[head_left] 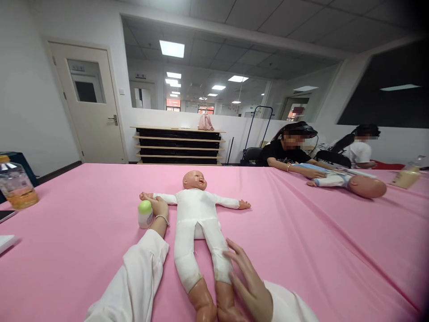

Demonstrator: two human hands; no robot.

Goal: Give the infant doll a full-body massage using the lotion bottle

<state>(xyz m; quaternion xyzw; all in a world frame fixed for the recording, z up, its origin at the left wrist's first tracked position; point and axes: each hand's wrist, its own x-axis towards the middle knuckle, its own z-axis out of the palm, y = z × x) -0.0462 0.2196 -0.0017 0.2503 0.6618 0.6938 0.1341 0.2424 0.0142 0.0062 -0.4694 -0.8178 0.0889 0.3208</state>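
One pink-covered table (288,250) spans the foreground, with two people (284,150) beyond it at right. Two dolls lie on it: a white-bodied doll (196,210) on its back at the centre, two arms outspread, and a clothed doll (367,185) far right, by a co-worker's hands (315,173). Two bottles (20,188) stand at opposite sides. Of two near hands, the right hand (250,279), open with fingers spread, is at one leg; the left hand (160,207) curls by one doll hand (145,196), its grip unclear. One green-lidded jar (145,215) stands just beside it; one bracelet (162,218) circles that wrist.
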